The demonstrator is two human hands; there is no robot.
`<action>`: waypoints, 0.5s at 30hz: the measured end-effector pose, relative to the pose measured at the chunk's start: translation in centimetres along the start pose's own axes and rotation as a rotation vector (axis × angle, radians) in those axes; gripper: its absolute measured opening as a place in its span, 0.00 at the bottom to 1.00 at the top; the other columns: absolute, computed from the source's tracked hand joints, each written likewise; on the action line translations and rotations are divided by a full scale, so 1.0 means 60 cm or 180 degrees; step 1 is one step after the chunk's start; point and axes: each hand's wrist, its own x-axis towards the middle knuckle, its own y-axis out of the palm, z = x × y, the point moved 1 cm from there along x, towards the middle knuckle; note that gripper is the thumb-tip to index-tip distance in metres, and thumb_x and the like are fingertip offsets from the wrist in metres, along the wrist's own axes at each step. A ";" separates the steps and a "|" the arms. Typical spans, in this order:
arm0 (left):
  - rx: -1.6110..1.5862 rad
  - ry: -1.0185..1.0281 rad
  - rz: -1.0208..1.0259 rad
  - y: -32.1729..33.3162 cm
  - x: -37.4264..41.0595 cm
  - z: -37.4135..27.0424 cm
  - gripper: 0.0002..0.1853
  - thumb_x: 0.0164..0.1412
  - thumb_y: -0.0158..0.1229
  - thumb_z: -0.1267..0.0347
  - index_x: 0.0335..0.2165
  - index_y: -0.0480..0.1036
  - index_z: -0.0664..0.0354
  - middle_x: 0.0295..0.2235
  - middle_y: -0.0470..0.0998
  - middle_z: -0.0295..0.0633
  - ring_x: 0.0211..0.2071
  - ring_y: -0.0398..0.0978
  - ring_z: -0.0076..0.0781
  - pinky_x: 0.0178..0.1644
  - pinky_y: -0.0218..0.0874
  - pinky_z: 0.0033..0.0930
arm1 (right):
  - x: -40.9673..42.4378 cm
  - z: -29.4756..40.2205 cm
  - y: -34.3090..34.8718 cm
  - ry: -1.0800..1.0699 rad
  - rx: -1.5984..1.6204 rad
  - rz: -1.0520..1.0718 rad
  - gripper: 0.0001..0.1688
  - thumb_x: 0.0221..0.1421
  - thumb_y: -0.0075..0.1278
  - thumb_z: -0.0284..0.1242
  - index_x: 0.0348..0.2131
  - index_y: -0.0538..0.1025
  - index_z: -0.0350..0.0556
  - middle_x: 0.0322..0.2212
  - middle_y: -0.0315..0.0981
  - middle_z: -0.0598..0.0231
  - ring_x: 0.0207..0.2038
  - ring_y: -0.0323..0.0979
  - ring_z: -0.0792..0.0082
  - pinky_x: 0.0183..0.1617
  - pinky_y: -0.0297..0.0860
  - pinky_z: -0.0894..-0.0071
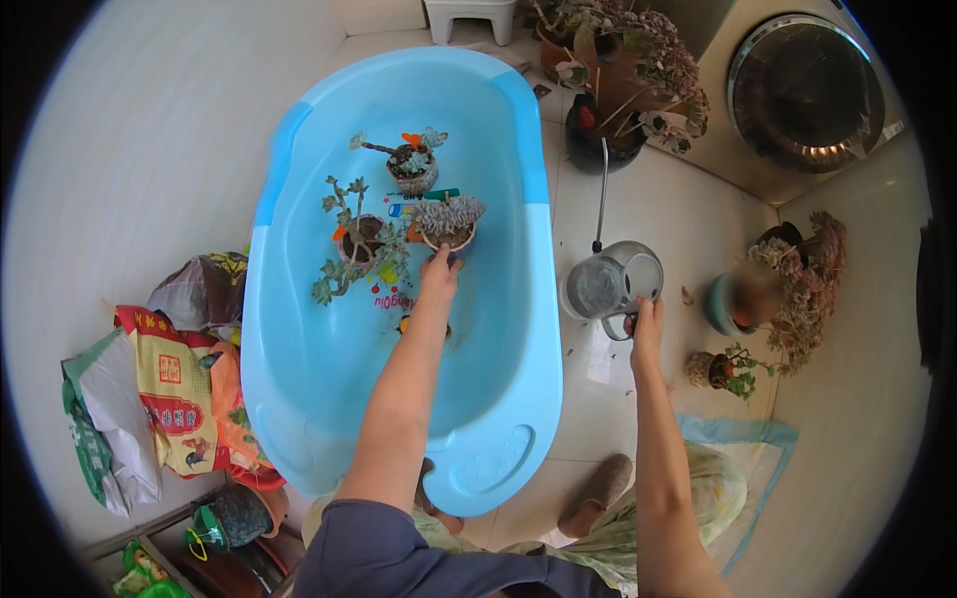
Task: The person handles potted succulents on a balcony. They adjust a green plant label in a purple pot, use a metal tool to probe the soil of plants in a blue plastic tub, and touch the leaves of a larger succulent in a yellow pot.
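Observation:
My left hand [439, 270] reaches into a blue plastic baby bathtub [478, 359] and grips the near rim of a small pot holding a dense grey-green succulent [450, 215]. Behind it in the tub stands a potted succulent [412, 166] with an orange tag. A leggy branching succulent [351, 239] grows from another pot to the left. Outside the tub, on the right, my right hand [647, 318] holds the handle of a clear long-spout watering can [609, 280]. The can's thin metal spout points away from me, and its body is at or just above the floor.
Large potted succulents [628, 75] crowd the back right, near a round-doored appliance [807, 93]. More pots stand along the right wall, including a teal pot [721, 303] and a small pot [701, 369]. Bags [172, 389] lean left of the tub. A white stool [471, 11] is behind it.

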 end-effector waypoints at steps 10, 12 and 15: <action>0.1996 -0.0054 0.0273 0.049 -0.171 -0.058 0.27 0.66 0.51 0.63 0.58 0.55 0.65 0.54 0.62 0.48 0.54 0.62 0.41 0.60 0.59 0.46 | -0.191 0.213 -0.067 -0.0226 -0.0593 0.0226 0.29 0.56 0.44 0.34 0.57 0.67 0.50 0.25 0.62 0.78 0.21 0.56 0.86 0.24 0.56 0.87; 0.2158 0.0083 0.0698 0.059 -0.227 -0.065 0.26 0.66 0.49 0.65 0.58 0.57 0.63 0.55 0.62 0.48 0.55 0.62 0.40 0.59 0.58 0.45 | -0.212 0.242 -0.083 -0.0272 -0.0847 0.0457 0.30 0.56 0.44 0.33 0.58 0.66 0.47 0.25 0.61 0.79 0.23 0.54 0.87 0.24 0.55 0.86; 0.2163 0.0076 0.1311 0.075 -0.300 -0.064 0.25 0.66 0.49 0.67 0.58 0.57 0.63 0.56 0.62 0.48 0.59 0.60 0.40 0.60 0.55 0.45 | -0.237 0.269 -0.085 -0.0281 -0.1245 0.0644 0.30 0.58 0.43 0.35 0.58 0.66 0.48 0.22 0.57 0.80 0.22 0.52 0.87 0.24 0.51 0.85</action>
